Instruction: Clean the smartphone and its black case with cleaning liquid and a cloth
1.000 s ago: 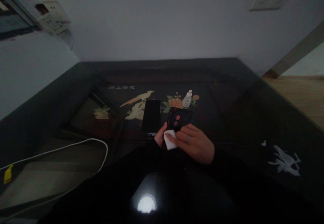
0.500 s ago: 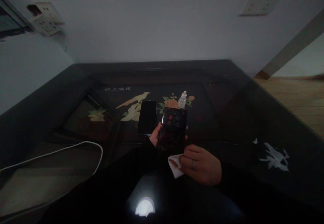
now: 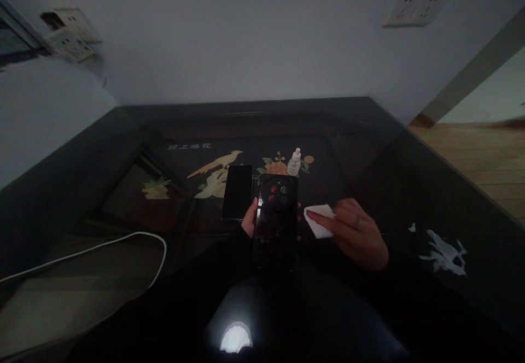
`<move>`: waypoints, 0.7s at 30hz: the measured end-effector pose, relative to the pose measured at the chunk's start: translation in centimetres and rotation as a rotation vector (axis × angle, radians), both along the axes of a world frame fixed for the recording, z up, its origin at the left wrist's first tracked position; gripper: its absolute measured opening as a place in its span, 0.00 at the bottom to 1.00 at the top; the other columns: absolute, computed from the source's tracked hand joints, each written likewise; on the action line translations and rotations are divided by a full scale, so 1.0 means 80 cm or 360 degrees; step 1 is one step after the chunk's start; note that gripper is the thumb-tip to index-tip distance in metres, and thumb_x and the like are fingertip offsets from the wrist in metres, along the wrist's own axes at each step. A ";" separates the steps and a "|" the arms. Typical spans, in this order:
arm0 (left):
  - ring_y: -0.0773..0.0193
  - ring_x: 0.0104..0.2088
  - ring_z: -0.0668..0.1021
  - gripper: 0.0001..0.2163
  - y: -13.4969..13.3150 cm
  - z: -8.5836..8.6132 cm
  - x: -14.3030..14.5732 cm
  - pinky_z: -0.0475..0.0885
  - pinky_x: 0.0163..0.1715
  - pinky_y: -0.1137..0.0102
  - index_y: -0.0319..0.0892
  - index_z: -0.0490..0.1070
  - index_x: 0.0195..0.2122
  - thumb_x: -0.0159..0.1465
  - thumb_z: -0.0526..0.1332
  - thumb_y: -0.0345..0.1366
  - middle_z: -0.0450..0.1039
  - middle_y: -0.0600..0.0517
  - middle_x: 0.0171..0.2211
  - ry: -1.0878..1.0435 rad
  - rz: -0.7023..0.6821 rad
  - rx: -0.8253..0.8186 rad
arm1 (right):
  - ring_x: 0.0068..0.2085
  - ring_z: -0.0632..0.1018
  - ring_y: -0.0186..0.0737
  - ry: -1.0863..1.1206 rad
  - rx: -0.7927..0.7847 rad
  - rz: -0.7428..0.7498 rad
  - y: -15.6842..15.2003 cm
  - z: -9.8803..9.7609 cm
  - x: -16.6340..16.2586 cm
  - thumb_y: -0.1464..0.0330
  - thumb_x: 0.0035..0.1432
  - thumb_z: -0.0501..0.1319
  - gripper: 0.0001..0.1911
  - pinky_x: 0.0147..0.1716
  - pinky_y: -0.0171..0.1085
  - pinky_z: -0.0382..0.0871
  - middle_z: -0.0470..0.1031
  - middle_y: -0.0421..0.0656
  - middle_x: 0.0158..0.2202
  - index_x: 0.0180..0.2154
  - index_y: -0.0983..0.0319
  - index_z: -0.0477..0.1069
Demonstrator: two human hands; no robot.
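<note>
A black smartphone point(image 3: 275, 237) is held back side up, its round camera module at the far end. My left hand point(image 3: 249, 220) grips it from beneath, with the thumb along its left edge and fingertips just showing at the right. To the right of the phone, my right hand point(image 3: 356, 233) pinches a folded white wipe point(image 3: 319, 222), the index finger laid along it. A second dark phone point(image 3: 238, 192) lies flat on the table, left of the held one. Beyond the held phone stands a small clear dropper bottle point(image 3: 294, 163) with a white top.
The glossy dark table point(image 3: 369, 150) bears a bird-and-flower picture and meets the wall at the back. Crumpled white scraps point(image 3: 445, 252) lie at the right. A white cable point(image 3: 123, 237) loops at the left. Sockets point(image 3: 418, 6) are on the wall.
My right hand has moved away from the phone's lower right, up and to the right, carrying the wipe. My left hand still holds the phone in nearly the same place.
</note>
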State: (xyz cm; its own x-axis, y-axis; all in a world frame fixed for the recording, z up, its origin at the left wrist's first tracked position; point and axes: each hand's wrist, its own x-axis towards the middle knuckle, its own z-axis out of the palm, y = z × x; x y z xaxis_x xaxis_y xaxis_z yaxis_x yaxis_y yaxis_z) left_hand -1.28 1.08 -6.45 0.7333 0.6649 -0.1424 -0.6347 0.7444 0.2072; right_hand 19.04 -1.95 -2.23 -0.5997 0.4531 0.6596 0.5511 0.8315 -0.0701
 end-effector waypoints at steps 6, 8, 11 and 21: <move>0.46 0.46 0.72 0.29 -0.002 -0.005 0.003 0.64 0.43 0.53 0.36 0.64 0.53 0.60 0.46 0.52 0.70 0.40 0.47 0.0113 0.0067 0.0058 | 0.31 0.68 0.34 -0.0236 0.0021 0.0078 0.013 0.001 0.003 0.77 0.60 0.51 0.18 0.36 0.38 0.63 0.70 0.41 0.27 0.51 0.64 0.64; 0.45 0.46 0.72 0.32 -0.002 -0.007 0.004 0.65 0.41 0.52 0.34 0.64 0.53 0.58 0.45 0.55 0.69 0.39 0.48 0.0082 -0.0079 0.0025 | 0.31 0.68 0.34 -0.0264 0.0023 0.0067 0.012 0.000 -0.003 0.76 0.61 0.51 0.17 0.37 0.38 0.63 0.70 0.41 0.27 0.51 0.64 0.65; 0.51 0.42 0.74 0.30 -0.002 -0.009 0.005 0.65 0.41 0.56 0.38 0.62 0.55 0.58 0.47 0.53 0.70 0.41 0.48 0.0037 0.0026 0.0032 | 0.32 0.69 0.35 -0.0331 0.0024 0.0082 0.011 0.001 -0.007 0.75 0.60 0.53 0.15 0.38 0.38 0.62 0.71 0.41 0.28 0.48 0.64 0.67; 0.51 0.38 0.77 0.29 -0.012 -0.001 0.000 0.69 0.37 0.57 0.35 0.69 0.48 0.55 0.53 0.55 0.75 0.39 0.40 -0.0107 -0.0254 0.0219 | 0.32 0.68 0.37 -0.0145 0.0108 -0.0146 0.022 0.016 0.008 0.77 0.59 0.51 0.20 0.35 0.39 0.62 0.70 0.42 0.27 0.52 0.61 0.64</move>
